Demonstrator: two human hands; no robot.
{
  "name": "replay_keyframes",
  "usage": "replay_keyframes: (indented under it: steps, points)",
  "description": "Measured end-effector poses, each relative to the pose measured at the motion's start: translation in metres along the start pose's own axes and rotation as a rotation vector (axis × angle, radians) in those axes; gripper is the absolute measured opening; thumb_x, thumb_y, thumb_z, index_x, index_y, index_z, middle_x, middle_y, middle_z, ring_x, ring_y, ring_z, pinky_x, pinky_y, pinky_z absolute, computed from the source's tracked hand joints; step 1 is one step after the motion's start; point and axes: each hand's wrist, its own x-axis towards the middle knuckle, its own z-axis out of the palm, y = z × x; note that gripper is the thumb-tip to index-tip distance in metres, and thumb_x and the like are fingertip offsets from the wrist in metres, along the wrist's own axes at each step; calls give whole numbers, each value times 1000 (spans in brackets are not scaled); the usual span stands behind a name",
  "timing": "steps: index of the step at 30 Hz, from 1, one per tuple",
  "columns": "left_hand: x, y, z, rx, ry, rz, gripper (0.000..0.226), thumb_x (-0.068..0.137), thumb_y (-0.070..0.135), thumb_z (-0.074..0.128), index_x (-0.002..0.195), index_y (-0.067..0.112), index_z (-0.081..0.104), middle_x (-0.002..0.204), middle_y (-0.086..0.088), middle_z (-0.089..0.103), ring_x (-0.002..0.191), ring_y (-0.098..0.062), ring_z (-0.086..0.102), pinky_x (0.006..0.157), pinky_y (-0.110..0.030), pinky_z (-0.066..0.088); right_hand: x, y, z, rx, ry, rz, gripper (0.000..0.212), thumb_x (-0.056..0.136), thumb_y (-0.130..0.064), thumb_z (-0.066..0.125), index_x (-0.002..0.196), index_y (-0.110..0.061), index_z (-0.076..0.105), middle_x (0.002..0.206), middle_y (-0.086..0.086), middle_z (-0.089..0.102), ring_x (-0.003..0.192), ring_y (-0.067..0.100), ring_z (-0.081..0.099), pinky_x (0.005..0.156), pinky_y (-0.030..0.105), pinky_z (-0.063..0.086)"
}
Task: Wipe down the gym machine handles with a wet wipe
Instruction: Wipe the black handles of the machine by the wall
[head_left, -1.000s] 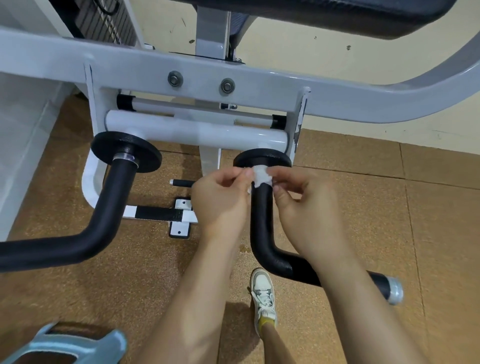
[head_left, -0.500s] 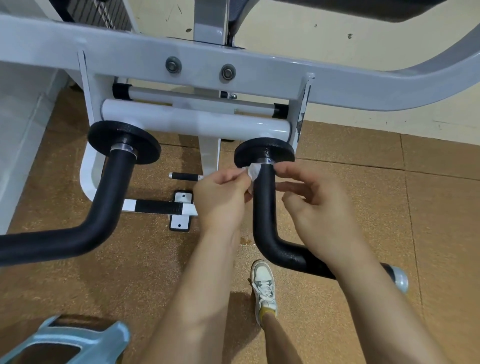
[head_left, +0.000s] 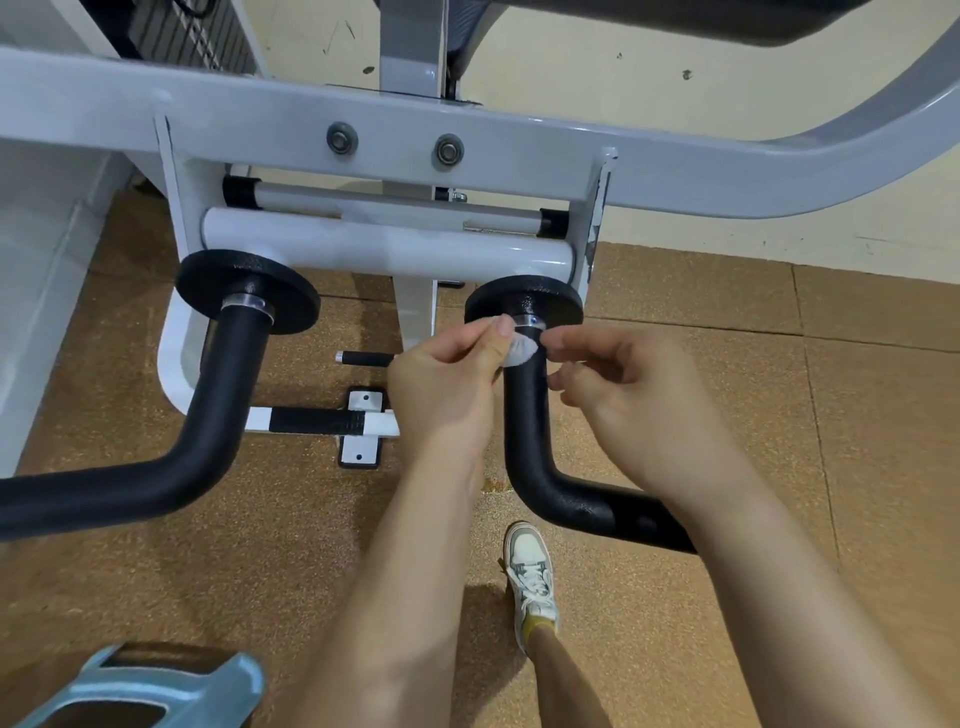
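- Brown speckled floor tiles (head_left: 727, 415) run to a cream wall (head_left: 623, 104) marked with dark scuffs; a pale grey machine frame (head_left: 675, 176) with two bolts crosses the top of the view
- Two black bent handles hang from round black flanges; the left handle (head_left: 228, 389) is untouched; the right handle (head_left: 527, 426) stands between the two hands
- A light-blue metal part (head_left: 145, 691) shows at the lower left; a white sneaker (head_left: 532, 577) stands on the floor below the right handle
- The left hand (head_left: 441, 395) pinches a small white wet wipe (head_left: 521, 351) between thumb and fingers, held against the top of the right handle just under its flange (head_left: 550, 299)
- The right hand (head_left: 639, 400) hovers just right of the handle, fingers loosely curled, index finger reaching toward the wipe; whether it touches cannot be told
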Motion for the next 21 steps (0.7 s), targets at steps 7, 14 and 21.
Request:
replay_keyframes:
  steps: [7, 14, 21]
  points:
    - [-10, -6, -21, 9, -83, -148, 7, 85, 3, 67, 88, 6, 72, 88, -10, 74, 75, -13, 71, 73, -22, 58, -5, -6, 1, -88, -16, 1, 31, 90, -9, 57, 116, -21, 68, 91, -21, 63, 90, -2, 61, 81, 6, 41]
    - [3, -7, -8, -33, -66, -101, 6, 85, 10, 69, 88, 12, 73, 96, -15, 74, 89, -23, 72, 70, -26, 58, -10, -7, 0, -124, -28, -8, 32, 90, -11, 58, 119, -20, 66, 111, -10, 69, 98, 0, 62, 91, 17, 44]
    - [-2, -15, -12, 33, -147, -172, 22, 90, 29, 64, 91, 10, 74, 90, -13, 75, 88, -27, 72, 81, -36, 57, -13, -4, -4, -84, -59, 0, 36, 90, -12, 60, 125, -20, 63, 117, -10, 67, 100, -1, 63, 96, 22, 46]
